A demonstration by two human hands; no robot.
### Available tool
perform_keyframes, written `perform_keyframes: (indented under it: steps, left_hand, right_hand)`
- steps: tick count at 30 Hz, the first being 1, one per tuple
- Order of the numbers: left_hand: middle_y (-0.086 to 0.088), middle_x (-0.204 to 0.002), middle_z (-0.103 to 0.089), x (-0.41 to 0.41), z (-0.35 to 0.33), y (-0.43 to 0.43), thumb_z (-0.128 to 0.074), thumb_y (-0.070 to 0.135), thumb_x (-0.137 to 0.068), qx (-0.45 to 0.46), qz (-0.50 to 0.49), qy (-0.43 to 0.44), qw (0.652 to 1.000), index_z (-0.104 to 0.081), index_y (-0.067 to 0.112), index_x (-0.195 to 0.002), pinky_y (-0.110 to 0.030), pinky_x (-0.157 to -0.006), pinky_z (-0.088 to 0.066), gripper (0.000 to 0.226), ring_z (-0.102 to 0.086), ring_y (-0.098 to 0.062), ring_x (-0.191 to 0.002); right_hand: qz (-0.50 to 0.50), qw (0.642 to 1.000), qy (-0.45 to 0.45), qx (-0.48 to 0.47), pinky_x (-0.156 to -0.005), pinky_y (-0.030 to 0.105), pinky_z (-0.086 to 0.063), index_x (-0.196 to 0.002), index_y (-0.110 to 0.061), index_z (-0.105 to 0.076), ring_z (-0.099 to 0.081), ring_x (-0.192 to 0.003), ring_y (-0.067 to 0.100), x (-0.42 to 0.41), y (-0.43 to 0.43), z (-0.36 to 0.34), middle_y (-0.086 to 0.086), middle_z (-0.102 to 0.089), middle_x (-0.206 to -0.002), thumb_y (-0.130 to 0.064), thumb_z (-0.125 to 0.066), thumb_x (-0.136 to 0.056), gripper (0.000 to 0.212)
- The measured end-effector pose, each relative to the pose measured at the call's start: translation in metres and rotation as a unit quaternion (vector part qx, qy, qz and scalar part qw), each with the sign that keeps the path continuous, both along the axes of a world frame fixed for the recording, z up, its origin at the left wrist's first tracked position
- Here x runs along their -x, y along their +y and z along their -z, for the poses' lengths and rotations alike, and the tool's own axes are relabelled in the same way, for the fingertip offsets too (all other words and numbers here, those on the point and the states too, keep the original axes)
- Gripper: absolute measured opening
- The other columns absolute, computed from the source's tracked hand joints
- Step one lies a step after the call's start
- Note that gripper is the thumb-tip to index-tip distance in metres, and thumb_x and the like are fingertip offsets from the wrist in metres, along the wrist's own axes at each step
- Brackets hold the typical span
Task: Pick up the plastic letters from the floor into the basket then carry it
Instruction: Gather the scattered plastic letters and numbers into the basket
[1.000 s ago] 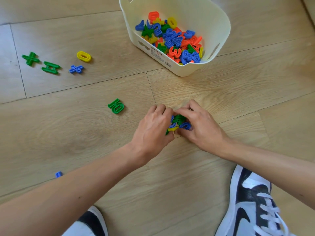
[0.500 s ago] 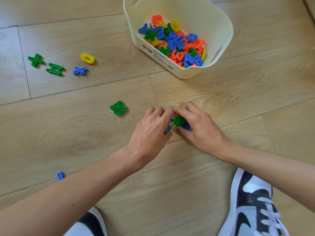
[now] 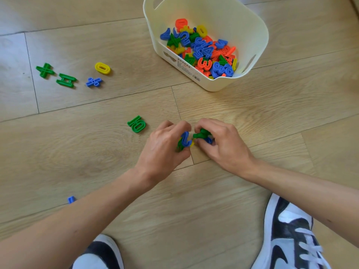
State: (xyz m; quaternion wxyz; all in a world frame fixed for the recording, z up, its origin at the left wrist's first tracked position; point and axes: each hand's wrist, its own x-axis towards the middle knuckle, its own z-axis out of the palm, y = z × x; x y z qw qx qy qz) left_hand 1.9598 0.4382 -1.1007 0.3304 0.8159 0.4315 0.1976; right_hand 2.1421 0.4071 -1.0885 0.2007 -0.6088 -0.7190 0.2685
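Observation:
A cream plastic basket (image 3: 250, 22) stands on the wooden floor at the top, holding several coloured plastic letters and numbers (image 3: 202, 49). My left hand (image 3: 165, 148) is closed around a blue piece (image 3: 185, 138) with green pieces behind it. My right hand (image 3: 223, 144) grips green pieces (image 3: 202, 133) and a blue one just beside it. Loose on the floor lie a green 5 (image 3: 137, 124), a yellow 0 (image 3: 102, 68), a blue percent sign (image 3: 94, 82), a green equals-like piece (image 3: 66, 80), a green plus (image 3: 45, 70) and a small blue piece (image 3: 71, 199).
My two black-and-white shoes are at the bottom, the right one (image 3: 291, 233) and the left one (image 3: 101, 253). The basket sits a short way beyond my hands.
Both hands have gathered the small pile and lifted slightly apart, each now holding pieces. The view has shifted a little, so the basket and loose pieces appear lower.

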Motion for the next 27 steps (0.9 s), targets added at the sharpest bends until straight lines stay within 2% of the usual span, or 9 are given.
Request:
perform_keyframes:
  steps: [3,6,8,11,14,16,21,24,27]
  left_hand:
    - [0.003,-0.087,-0.065,0.009,-0.005,0.01,-0.078,0.016,-0.072,0.054,-0.074,-0.057,0.994,-0.062,0.017,-0.101,-0.038,-0.066,-0.054,0.033,-0.06,-0.016,-0.076]
    - [0.001,-0.09,-0.069,0.013,-0.017,0.024,-0.081,0.02,-0.073,0.101,-0.151,-0.114,0.977,-0.061,0.021,-0.098,-0.036,-0.064,-0.056,0.033,-0.066,-0.015,-0.079]
    - [0.0,-0.09,-0.071,0.011,-0.027,0.034,-0.083,0.022,-0.072,0.113,-0.18,-0.138,0.967,-0.061,0.021,-0.098,-0.034,-0.065,-0.057,0.034,-0.066,-0.013,-0.085]
    - [-0.001,-0.089,-0.072,0.004,-0.046,0.05,-0.084,0.025,-0.071,0.114,-0.196,-0.161,0.961,-0.062,0.021,-0.098,-0.032,-0.066,-0.058,0.035,-0.066,-0.013,-0.086]
    - [-0.001,-0.088,-0.071,-0.004,-0.062,0.063,-0.084,0.026,-0.071,0.103,-0.196,-0.176,0.959,-0.062,0.019,-0.099,-0.032,-0.065,-0.058,0.036,-0.067,-0.013,-0.086]
    - [-0.002,-0.088,-0.073,-0.007,-0.068,0.07,-0.084,0.025,-0.072,0.107,-0.203,-0.187,0.955,-0.063,0.017,-0.099,-0.034,-0.066,-0.059,0.035,-0.068,-0.013,-0.087]
    - [0.0,-0.089,-0.075,-0.003,-0.068,0.077,-0.085,0.026,-0.071,0.141,-0.231,-0.208,0.94,-0.063,0.018,-0.098,-0.033,-0.071,-0.061,0.036,-0.071,-0.012,-0.088]
    - [-0.002,-0.089,-0.076,0.001,-0.067,0.08,-0.085,0.026,-0.07,0.167,-0.238,-0.225,0.93,-0.063,0.018,-0.097,-0.041,-0.076,-0.061,0.036,-0.072,-0.014,-0.086]
    - [-0.008,-0.089,-0.076,0.001,-0.073,0.088,-0.084,0.019,-0.073,0.197,-0.244,-0.277,0.908,-0.062,0.014,-0.098,-0.035,-0.072,-0.059,0.034,-0.07,-0.017,-0.076]
  right_hand:
    - [-0.008,1.0,0.015,-0.023,-0.064,0.025,-0.044,-0.091,-0.011,-0.061,-0.052,-0.073,0.01,0.001,0.006,-0.006,-0.005,-0.061,-0.082,-0.008,-0.071,-0.085,0.011]
    - [-0.094,0.995,-0.016,-0.04,-0.074,0.035,-0.049,-0.095,-0.011,-0.062,-0.056,-0.089,0.017,0.0,0.008,-0.006,-0.001,-0.063,-0.092,-0.008,-0.068,-0.085,0.012]
    - [-0.156,0.983,-0.083,-0.06,-0.065,0.043,-0.052,-0.099,-0.013,-0.058,-0.055,-0.093,0.023,0.0,0.005,0.0,0.003,-0.06,-0.096,-0.01,-0.063,-0.087,0.014]
    - [-0.203,0.958,-0.173,-0.105,-0.045,0.039,-0.05,-0.104,-0.016,-0.051,-0.053,-0.095,0.025,0.001,0.001,0.011,0.006,-0.061,-0.092,-0.003,-0.064,-0.086,0.026]
    - [-0.237,0.939,-0.21,-0.134,-0.041,0.029,-0.038,-0.099,-0.014,-0.054,-0.051,-0.089,0.024,0.0,0.0,0.012,0.005,-0.06,-0.085,0.006,-0.062,-0.082,0.027]
    - [-0.242,0.935,-0.215,-0.144,-0.039,0.028,-0.036,-0.098,-0.014,-0.053,-0.052,-0.085,0.023,-0.002,0.001,0.011,0.005,-0.059,-0.083,0.007,-0.06,-0.081,0.028]
    - [-0.198,0.953,-0.188,-0.129,-0.036,0.035,-0.042,-0.098,-0.02,-0.044,-0.054,-0.082,0.023,-0.003,0.005,0.009,0.002,-0.056,-0.078,0.0,-0.064,-0.084,0.031]
    - [-0.196,0.958,-0.169,-0.125,-0.039,0.038,-0.045,-0.098,-0.02,-0.045,-0.055,-0.084,0.023,-0.002,0.008,0.002,0.002,-0.058,-0.079,-0.004,-0.065,-0.084,0.029]
    - [-0.056,0.996,-0.006,-0.068,-0.06,0.042,-0.05,-0.089,-0.013,-0.059,-0.055,-0.079,0.021,0.003,0.024,-0.032,0.001,-0.061,-0.078,-0.009,-0.068,-0.082,0.012]
